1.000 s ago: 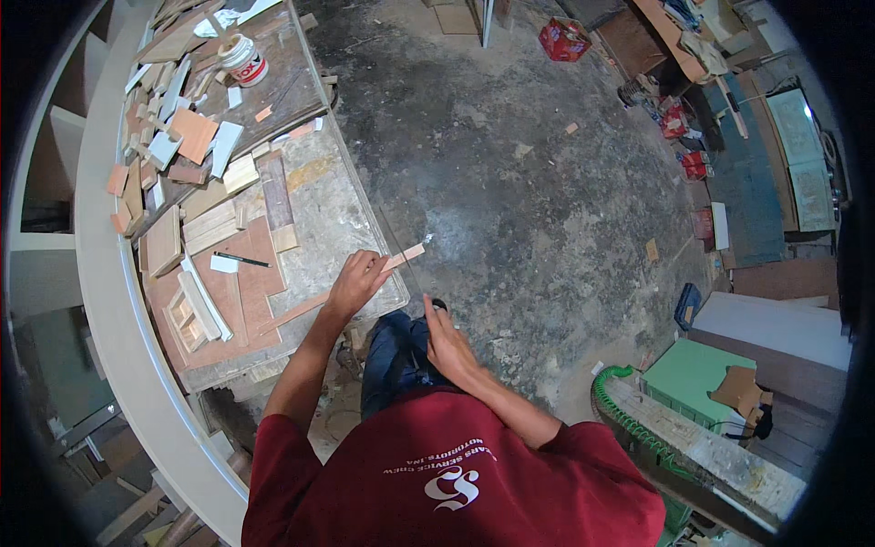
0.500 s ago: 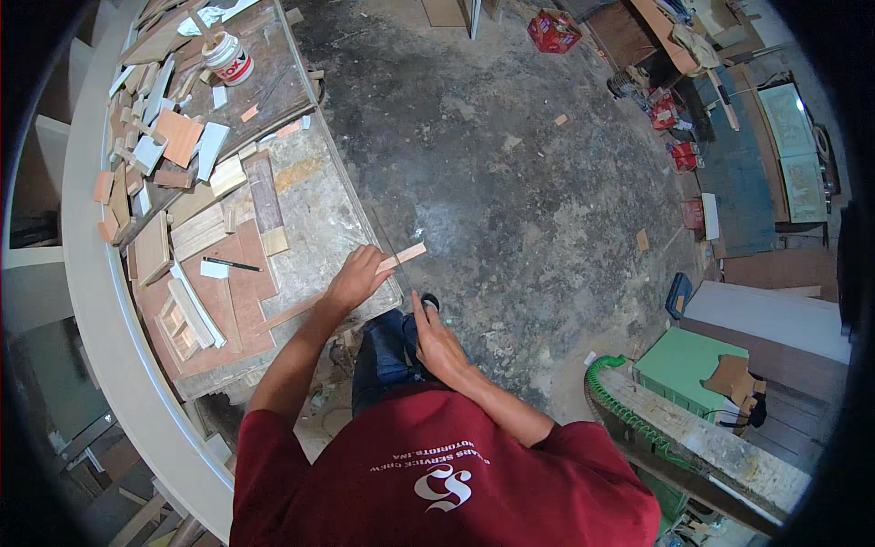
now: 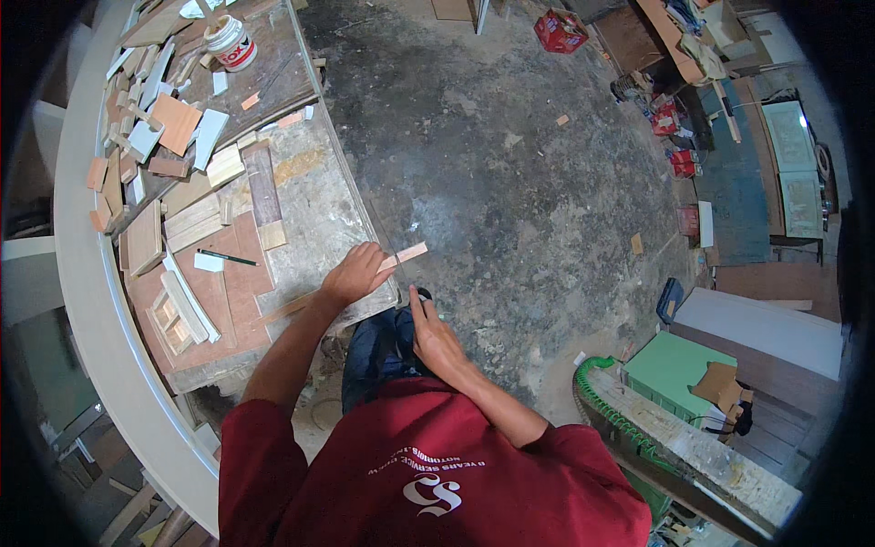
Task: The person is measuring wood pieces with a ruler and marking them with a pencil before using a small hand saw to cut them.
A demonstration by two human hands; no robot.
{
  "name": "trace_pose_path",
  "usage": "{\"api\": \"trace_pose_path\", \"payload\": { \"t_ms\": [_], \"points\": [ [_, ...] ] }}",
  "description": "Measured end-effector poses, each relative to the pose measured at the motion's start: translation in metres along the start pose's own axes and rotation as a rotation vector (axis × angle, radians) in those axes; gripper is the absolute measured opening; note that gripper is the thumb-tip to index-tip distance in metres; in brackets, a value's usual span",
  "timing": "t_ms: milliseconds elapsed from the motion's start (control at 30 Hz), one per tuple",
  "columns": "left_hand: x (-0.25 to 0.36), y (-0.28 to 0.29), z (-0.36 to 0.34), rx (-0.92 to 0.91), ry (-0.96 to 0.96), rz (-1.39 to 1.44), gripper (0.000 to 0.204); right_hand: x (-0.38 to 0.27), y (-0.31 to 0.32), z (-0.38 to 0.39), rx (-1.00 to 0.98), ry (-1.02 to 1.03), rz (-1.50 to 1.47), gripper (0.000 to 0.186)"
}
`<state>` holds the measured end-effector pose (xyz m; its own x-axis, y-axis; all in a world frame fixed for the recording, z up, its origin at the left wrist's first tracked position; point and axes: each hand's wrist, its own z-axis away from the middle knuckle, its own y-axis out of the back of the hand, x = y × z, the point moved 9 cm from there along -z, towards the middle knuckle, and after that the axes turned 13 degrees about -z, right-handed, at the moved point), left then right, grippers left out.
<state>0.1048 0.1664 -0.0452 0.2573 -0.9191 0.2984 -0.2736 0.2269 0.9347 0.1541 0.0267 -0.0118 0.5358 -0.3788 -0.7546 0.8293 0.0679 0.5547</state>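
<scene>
My left hand [image 3: 357,273] presses a thin, narrow wooden strip [image 3: 415,252] onto the corner of the workbench [image 3: 314,219], fingers wrapped over it. The strip's end sticks out past the bench edge. My right hand [image 3: 437,342] is closed, with a finger pointing forward, around the handle of a thin-bladed hand saw [image 3: 398,263]. Its dark, narrow blade crosses the strip just beyond my left fingers. My right hand mostly hides the handle. On the bench to the left, a dark pencil [image 3: 228,258] lies by a small white block [image 3: 208,263].
Wood offcuts [image 3: 176,125] crowd the bench's far left, near a white tub [image 3: 230,43]. A small wooden frame piece [image 3: 178,314] lies nearer. Concrete floor [image 3: 492,173] spreads right of the bench. A green box [image 3: 679,369] and coiled green hose [image 3: 592,392] are at right.
The view has shifted slightly. My right hand and the saw have moved a little forward relative to the strip, while my left hand still holds the strip at the bench corner.
</scene>
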Motion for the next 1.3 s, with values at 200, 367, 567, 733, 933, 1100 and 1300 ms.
{"api": "trace_pose_path", "payload": {
  "t_ms": [200,367,567,733,933,1100,1300],
  "points": [
    [0.001,0.003,0.001,0.016,-0.002,0.041,0.030,-0.004,0.003,-0.002,0.009,0.003,-0.020,0.083],
    [0.003,0.006,0.002,0.018,-0.022,0.013,0.029,-0.003,0.001,-0.002,-0.028,-0.015,-0.006,0.083],
    [0.005,0.020,-0.002,0.099,-0.020,0.055,0.028,-0.005,0.006,-0.001,-0.009,-0.024,-0.021,0.083],
    [0.006,0.020,-0.001,0.095,-0.023,0.046,0.027,-0.004,0.011,0.000,0.014,-0.023,-0.022,0.082],
    [0.005,0.015,0.000,0.081,-0.042,0.068,0.027,-0.005,0.004,-0.001,0.017,0.021,-0.004,0.081],
    [0.005,0.016,0.000,0.090,-0.041,0.092,0.025,-0.003,0.001,-0.004,0.001,0.003,0.030,0.082],
    [0.004,0.015,0.001,0.098,-0.042,0.086,0.024,-0.008,0.004,-0.004,0.000,0.030,0.029,0.083]
  ]
}}
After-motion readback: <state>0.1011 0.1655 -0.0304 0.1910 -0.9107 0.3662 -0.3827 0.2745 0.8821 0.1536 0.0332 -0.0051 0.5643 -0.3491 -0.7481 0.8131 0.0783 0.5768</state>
